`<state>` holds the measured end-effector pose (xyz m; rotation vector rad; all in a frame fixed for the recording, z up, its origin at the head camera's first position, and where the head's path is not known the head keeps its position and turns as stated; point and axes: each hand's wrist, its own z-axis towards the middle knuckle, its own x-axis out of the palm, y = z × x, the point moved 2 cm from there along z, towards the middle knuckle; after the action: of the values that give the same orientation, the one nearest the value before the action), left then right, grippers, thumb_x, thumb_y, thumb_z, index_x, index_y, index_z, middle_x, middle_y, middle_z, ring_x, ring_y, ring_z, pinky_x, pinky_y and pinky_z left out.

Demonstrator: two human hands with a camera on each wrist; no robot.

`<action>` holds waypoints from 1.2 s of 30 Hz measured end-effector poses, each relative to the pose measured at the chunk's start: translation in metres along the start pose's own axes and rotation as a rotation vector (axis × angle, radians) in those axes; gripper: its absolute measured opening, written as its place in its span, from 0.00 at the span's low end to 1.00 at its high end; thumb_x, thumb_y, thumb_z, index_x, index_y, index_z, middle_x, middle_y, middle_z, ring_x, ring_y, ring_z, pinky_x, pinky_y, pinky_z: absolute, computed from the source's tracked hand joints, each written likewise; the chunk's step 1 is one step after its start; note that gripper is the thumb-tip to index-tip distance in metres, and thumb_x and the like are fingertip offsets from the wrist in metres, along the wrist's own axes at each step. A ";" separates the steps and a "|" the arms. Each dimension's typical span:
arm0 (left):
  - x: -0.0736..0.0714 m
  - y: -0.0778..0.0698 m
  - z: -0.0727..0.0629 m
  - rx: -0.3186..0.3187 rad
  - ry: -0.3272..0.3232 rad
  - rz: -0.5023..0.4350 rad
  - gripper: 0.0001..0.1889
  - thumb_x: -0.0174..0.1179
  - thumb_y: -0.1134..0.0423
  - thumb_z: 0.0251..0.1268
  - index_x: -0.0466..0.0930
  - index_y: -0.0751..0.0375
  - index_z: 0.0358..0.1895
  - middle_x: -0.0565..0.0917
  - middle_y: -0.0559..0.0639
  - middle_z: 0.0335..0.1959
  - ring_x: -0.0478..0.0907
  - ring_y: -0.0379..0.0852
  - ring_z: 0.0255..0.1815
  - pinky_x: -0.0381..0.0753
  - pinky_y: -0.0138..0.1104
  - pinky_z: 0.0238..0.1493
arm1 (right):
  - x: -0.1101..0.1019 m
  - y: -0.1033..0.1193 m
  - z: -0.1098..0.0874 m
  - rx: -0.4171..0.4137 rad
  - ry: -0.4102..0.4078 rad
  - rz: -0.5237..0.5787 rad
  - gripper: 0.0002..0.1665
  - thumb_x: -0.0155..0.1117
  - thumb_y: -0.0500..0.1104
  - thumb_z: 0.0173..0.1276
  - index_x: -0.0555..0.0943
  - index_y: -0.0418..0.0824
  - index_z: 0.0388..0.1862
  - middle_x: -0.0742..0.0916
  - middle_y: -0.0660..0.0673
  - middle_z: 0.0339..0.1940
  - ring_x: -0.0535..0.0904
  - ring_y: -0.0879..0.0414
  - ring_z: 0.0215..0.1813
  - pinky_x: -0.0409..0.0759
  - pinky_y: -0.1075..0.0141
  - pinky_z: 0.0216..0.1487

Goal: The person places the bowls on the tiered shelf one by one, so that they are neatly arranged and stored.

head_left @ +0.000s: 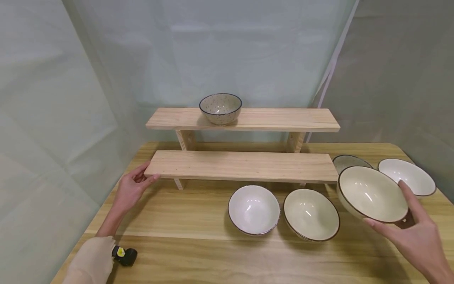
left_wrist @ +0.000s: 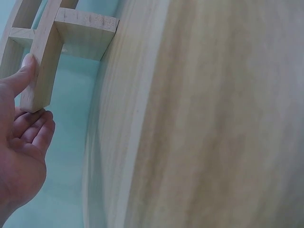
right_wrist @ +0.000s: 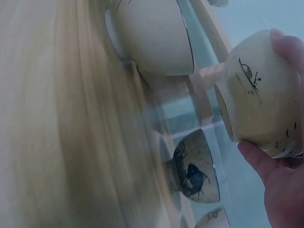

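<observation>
At the left end of the lower board of the wooden two-tier shelf (head_left: 241, 165), my left hand (head_left: 133, 187) grips the board, thumb along its front and fingers bent at its end. My right hand (head_left: 418, 232) holds up a cream bowl (head_left: 372, 193) with a dark rim, thumb low on its side and a finger at the rim. The right wrist view shows dark brush marks on the outside of this bowl (right_wrist: 263, 90). Part of a grey bowl (head_left: 349, 161) shows behind it, and a white bowl (head_left: 406, 175) stands to its right.
A speckled grey bowl (head_left: 220, 110) with a blue rim sits on the upper board. In front of the shelf, a white bowl (head_left: 253, 210) and another cream bowl (head_left: 311, 215) stand side by side on the wooden table (head_left: 198, 252). Pale curtains (head_left: 227, 51) hang behind.
</observation>
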<state>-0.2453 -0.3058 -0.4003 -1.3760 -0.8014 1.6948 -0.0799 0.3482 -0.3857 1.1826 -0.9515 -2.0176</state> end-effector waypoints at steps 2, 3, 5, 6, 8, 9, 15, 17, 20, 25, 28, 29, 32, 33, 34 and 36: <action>0.000 0.001 0.000 -0.002 0.002 -0.002 0.38 0.64 0.61 0.76 0.56 0.76 0.79 0.64 0.76 0.74 0.67 0.68 0.71 0.73 0.14 0.48 | 0.002 0.002 0.003 -0.015 -0.001 0.006 0.69 0.77 0.21 0.54 0.52 0.52 0.87 0.73 0.57 0.61 0.75 0.77 0.51 0.75 0.86 0.46; 0.000 0.001 0.000 -0.003 0.003 -0.003 0.38 0.64 0.61 0.76 0.56 0.76 0.79 0.64 0.76 0.74 0.67 0.68 0.71 0.73 0.14 0.48 | 0.002 0.004 0.005 -0.024 -0.001 0.009 0.70 0.78 0.21 0.53 0.52 0.51 0.87 0.73 0.58 0.61 0.76 0.77 0.49 0.75 0.85 0.45; 0.000 0.000 0.000 -0.002 0.003 -0.003 0.39 0.64 0.61 0.76 0.56 0.76 0.79 0.64 0.76 0.74 0.67 0.69 0.71 0.73 0.14 0.48 | 0.004 0.006 0.008 -0.038 0.003 0.014 0.70 0.78 0.21 0.52 0.53 0.51 0.87 0.74 0.59 0.61 0.77 0.76 0.47 0.76 0.85 0.43; 0.000 0.000 0.000 0.000 0.003 -0.002 0.39 0.64 0.60 0.76 0.56 0.76 0.79 0.65 0.76 0.74 0.67 0.69 0.71 0.73 0.14 0.49 | 0.005 0.008 0.009 -0.043 0.006 0.013 0.70 0.78 0.21 0.52 0.53 0.51 0.87 0.73 0.59 0.61 0.77 0.75 0.45 0.77 0.85 0.42; 0.001 -0.001 -0.001 0.006 0.000 0.001 0.39 0.64 0.59 0.76 0.56 0.77 0.78 0.66 0.76 0.73 0.67 0.69 0.71 0.73 0.15 0.49 | 0.007 0.011 0.012 -0.055 0.013 0.018 0.69 0.78 0.21 0.52 0.53 0.51 0.87 0.73 0.59 0.62 0.78 0.74 0.43 0.77 0.84 0.41; 0.001 -0.001 -0.001 0.010 -0.001 0.002 0.39 0.65 0.59 0.76 0.57 0.77 0.78 0.66 0.76 0.73 0.67 0.70 0.70 0.74 0.15 0.49 | 0.009 0.013 0.014 -0.064 0.017 0.022 0.69 0.78 0.20 0.52 0.54 0.50 0.87 0.73 0.59 0.63 0.78 0.74 0.43 0.77 0.84 0.41; 0.001 0.000 -0.002 0.024 -0.009 0.013 0.40 0.65 0.57 0.76 0.57 0.79 0.78 0.67 0.77 0.72 0.68 0.71 0.70 0.74 0.15 0.49 | 0.018 0.021 0.023 -0.105 0.020 0.072 0.70 0.76 0.17 0.48 0.55 0.47 0.86 0.74 0.61 0.63 0.79 0.72 0.44 0.76 0.85 0.44; 0.001 0.000 -0.002 0.025 -0.010 0.010 0.40 0.65 0.57 0.76 0.57 0.79 0.77 0.67 0.77 0.72 0.68 0.71 0.70 0.73 0.15 0.50 | 0.021 0.024 0.026 -0.126 0.019 0.078 0.70 0.77 0.16 0.47 0.55 0.45 0.86 0.74 0.60 0.63 0.79 0.72 0.46 0.76 0.84 0.46; 0.001 -0.001 -0.002 0.026 -0.011 0.005 0.40 0.65 0.57 0.76 0.57 0.78 0.78 0.67 0.77 0.72 0.67 0.71 0.70 0.73 0.15 0.50 | 0.024 0.028 0.029 -0.156 0.016 0.072 0.71 0.77 0.15 0.45 0.55 0.43 0.86 0.74 0.59 0.63 0.78 0.72 0.48 0.76 0.84 0.47; 0.002 -0.001 -0.002 0.024 -0.011 0.005 0.40 0.65 0.57 0.75 0.57 0.78 0.78 0.68 0.76 0.72 0.68 0.70 0.70 0.74 0.15 0.50 | 0.028 0.033 0.033 -0.178 0.013 0.072 0.72 0.78 0.15 0.42 0.57 0.42 0.85 0.74 0.55 0.64 0.79 0.71 0.48 0.77 0.83 0.47; 0.002 -0.001 -0.003 0.024 -0.009 0.007 0.39 0.65 0.57 0.76 0.57 0.78 0.77 0.68 0.76 0.72 0.68 0.70 0.70 0.74 0.15 0.50 | 0.030 0.037 0.035 -0.177 0.021 0.069 0.71 0.79 0.16 0.43 0.57 0.43 0.85 0.73 0.53 0.65 0.80 0.72 0.45 0.77 0.83 0.46; 0.002 -0.001 -0.003 0.025 -0.010 0.008 0.39 0.65 0.57 0.76 0.57 0.78 0.77 0.68 0.76 0.72 0.68 0.70 0.70 0.74 0.15 0.50 | 0.030 0.038 0.035 -0.174 0.025 0.071 0.71 0.78 0.16 0.44 0.57 0.44 0.85 0.73 0.53 0.65 0.80 0.72 0.44 0.78 0.83 0.46; 0.001 -0.001 -0.002 0.028 -0.014 0.013 0.39 0.65 0.57 0.76 0.58 0.78 0.77 0.68 0.76 0.72 0.68 0.71 0.70 0.74 0.15 0.50 | 0.034 0.041 0.037 -0.180 0.036 0.080 0.71 0.78 0.16 0.44 0.57 0.46 0.85 0.72 0.52 0.67 0.80 0.71 0.44 0.78 0.83 0.45; 0.001 -0.001 -0.002 0.029 -0.015 0.014 0.39 0.65 0.58 0.76 0.58 0.78 0.77 0.68 0.76 0.72 0.68 0.70 0.69 0.74 0.15 0.50 | 0.035 0.042 0.038 -0.183 0.040 0.094 0.72 0.78 0.15 0.44 0.57 0.46 0.85 0.72 0.51 0.68 0.80 0.71 0.45 0.78 0.82 0.45; 0.001 -0.001 -0.002 0.030 -0.016 0.016 0.39 0.65 0.58 0.76 0.58 0.78 0.77 0.68 0.76 0.71 0.68 0.70 0.69 0.74 0.15 0.50 | 0.036 0.043 0.038 -0.187 0.039 0.098 0.72 0.78 0.15 0.44 0.57 0.45 0.85 0.72 0.50 0.68 0.80 0.70 0.47 0.78 0.82 0.46; 0.001 -0.001 -0.003 0.031 -0.018 0.017 0.38 0.65 0.58 0.76 0.59 0.78 0.77 0.68 0.76 0.71 0.68 0.70 0.69 0.74 0.16 0.50 | 0.039 0.046 0.040 -0.197 0.040 0.110 0.72 0.77 0.14 0.43 0.57 0.44 0.85 0.71 0.48 0.70 0.79 0.69 0.49 0.78 0.82 0.47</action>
<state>-0.2425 -0.3041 -0.4005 -1.3518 -0.7720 1.7276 -0.1257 0.3029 -0.3525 1.0371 -0.7620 -1.9431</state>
